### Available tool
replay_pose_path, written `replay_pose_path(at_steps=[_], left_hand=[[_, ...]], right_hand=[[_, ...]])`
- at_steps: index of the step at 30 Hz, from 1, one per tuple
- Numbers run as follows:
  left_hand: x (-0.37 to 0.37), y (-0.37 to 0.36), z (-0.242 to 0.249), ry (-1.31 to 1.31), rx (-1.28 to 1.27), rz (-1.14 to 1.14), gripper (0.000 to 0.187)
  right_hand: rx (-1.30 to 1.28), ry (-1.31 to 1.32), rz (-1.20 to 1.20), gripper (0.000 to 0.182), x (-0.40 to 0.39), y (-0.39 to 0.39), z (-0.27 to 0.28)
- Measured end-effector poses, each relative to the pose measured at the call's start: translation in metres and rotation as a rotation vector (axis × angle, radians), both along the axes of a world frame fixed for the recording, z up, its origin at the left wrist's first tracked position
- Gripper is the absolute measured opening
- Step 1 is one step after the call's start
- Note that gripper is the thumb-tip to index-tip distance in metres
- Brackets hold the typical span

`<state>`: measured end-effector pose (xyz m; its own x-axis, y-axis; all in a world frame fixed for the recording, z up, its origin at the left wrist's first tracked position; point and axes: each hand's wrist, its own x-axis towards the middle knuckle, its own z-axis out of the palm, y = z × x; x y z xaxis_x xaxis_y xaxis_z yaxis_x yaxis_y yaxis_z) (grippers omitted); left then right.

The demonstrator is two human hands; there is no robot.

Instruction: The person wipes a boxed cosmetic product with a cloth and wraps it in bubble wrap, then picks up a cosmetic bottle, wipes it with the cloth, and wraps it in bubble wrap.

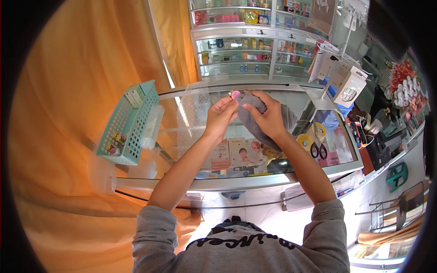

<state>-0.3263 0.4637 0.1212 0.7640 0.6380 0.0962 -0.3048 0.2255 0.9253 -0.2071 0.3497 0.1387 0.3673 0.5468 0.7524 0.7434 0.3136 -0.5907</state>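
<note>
My left hand [219, 120] is closed, pinching a small pink round item with a gold part [235, 94] between thumb and fingertips; its exact kind is too small to make out. Close beside it, my right hand [271, 117] grips a grey cloth [256, 128], which bunches at the fingers and hangs below the palm. Both hands are above the glass display counter [236, 184]. A teal perforated basket [129, 159] stands to the left, with small boxes [134, 96] at its far end and several small gold-topped items [119, 139] at its near end.
Black-handled scissors [318, 150] and yellow tape rolls [306, 140] are at the counter's right. Clear bubble wrap [193, 109] lies left of centre. A metal stand holds a white box [349, 86]. Stocked shelves [236, 32] rise behind; an orange curtain [91, 54] hangs left.
</note>
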Motion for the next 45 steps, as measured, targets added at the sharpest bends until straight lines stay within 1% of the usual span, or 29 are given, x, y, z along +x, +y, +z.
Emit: replay_pose_path(at_steps=[3,4,5,6,8,9,11,12,17,21,23,24,25,26,27,28,29,30,31,33,34,36,38,39,41,42,43,45], left_hand=[[0.000,-0.003,0.007,0.026,0.005,0.026,0.036],[0.000,-0.005,0.010,0.026,0.006,0.022,0.036],[-0.001,-0.008,0.014,-0.002,-0.002,0.009,0.032],[-0.001,-0.009,0.016,-0.030,-0.012,-0.003,0.029],[0.002,-0.007,0.011,-0.029,0.020,-0.009,0.028],[0.003,-0.005,0.007,-0.028,0.055,-0.011,0.027],[0.003,0.000,-0.001,0.009,0.068,-0.009,0.029],[0.002,0.000,-0.001,0.051,0.082,-0.011,0.031],[0.000,-0.007,0.006,0.047,0.133,0.018,0.029],[-0.001,-0.009,0.008,0.071,0.117,0.025,0.028],[0.000,-0.007,0.009,0.052,0.072,0.007,0.028],[0.001,-0.006,0.010,0.032,0.029,-0.014,0.028],[0.002,-0.004,0.010,0.031,0.029,-0.017,0.028],[0.002,-0.002,0.009,0.019,0.059,-0.018,0.028],[0.003,0.000,0.007,0.007,0.089,-0.017,0.028],[0.005,0.002,-0.001,0.007,0.089,-0.017,0.028],[0.007,0.005,-0.011,-0.076,0.242,-0.052,0.029],[0.006,0.004,-0.008,-0.161,0.397,-0.086,0.031],[0.005,0.004,-0.005,-0.161,0.399,-0.083,0.031],[-0.003,0.002,0.003,-0.026,0.332,-0.117,0.029],[-0.004,0.000,0.007,-0.025,0.331,-0.110,0.029],[-0.001,-0.004,0.011,-0.030,0.139,-0.106,0.027],[0.002,0.001,0.008,-0.040,0.094,-0.095,0.027],[0.002,0.004,0.006,-0.052,0.049,-0.076,0.027],[-0.001,0.009,0.002,-0.075,0.018,-0.097,0.028],[-0.002,0.009,0.003,-0.098,-0.013,-0.120,0.029],[-0.003,0.008,0.005,-0.096,-0.015,-0.122,0.029],[-0.005,0.008,0.011,-0.123,-0.142,-0.075,0.027]], right_hand=[[0.006,0.005,0.002,0.030,0.000,-0.002,0.001],[0.016,0.093,0.001,0.030,0.000,-0.002,0.003],[0.026,0.181,-0.001,0.030,0.000,-0.003,0.005],[0.025,0.180,-0.005,0.030,0.000,-0.003,0.007],[0.107,0.311,0.035,0.030,-0.001,-0.003,0.010],[0.103,0.309,0.037,0.030,-0.002,-0.002,0.007],[0.025,0.025,0.003,0.030,-0.004,0.001,0.000],[0.024,0.022,0.005,0.030,-0.004,0.001,0.000],[-0.004,0.160,0.026,0.029,-0.006,-0.001,0.002],[0.000,0.150,0.006,0.027,-0.002,0.002,-0.002],[0.060,0.295,0.062,0.028,0.002,0.003,0.000],[0.060,0.293,0.060,0.028,0.001,0.001,0.003],[0.092,0.385,0.083,0.027,0.000,-0.002,0.009],[0.124,0.478,0.107,0.026,-0.001,-0.003,0.012],[0.124,0.478,0.105,0.026,-0.002,-0.003,0.010],[0.115,0.347,0.082,0.026,-0.003,-0.001,0.006],[0.106,0.214,0.060,0.026,-0.003,0.000,0.003],[0.109,0.213,0.061,0.026,-0.001,0.002,0.001],[0.066,0.236,0.096,0.027,0.001,0.003,-0.002],[0.012,0.259,0.142,0.028,0.006,0.002,-0.004],[-0.010,0.265,0.136,0.031,0.012,0.002,-0.002],[-0.029,0.276,0.121,0.033,0.013,0.001,0.000],[0.005,0.393,0.121,0.037,0.006,-0.002,0.004],[0.006,0.394,0.119,0.037,0.002,0.000,0.003],[0.047,-0.071,0.142,0.041,-0.006,0.004,0.001],[-0.027,-0.020,0.173,0.041,-0.007,0.001,0.003],[-0.028,-0.019,0.171,0.041,-0.005,-0.001,0.004],[-0.191,0.064,0.207,0.039,0.005,-0.005,0.007]])
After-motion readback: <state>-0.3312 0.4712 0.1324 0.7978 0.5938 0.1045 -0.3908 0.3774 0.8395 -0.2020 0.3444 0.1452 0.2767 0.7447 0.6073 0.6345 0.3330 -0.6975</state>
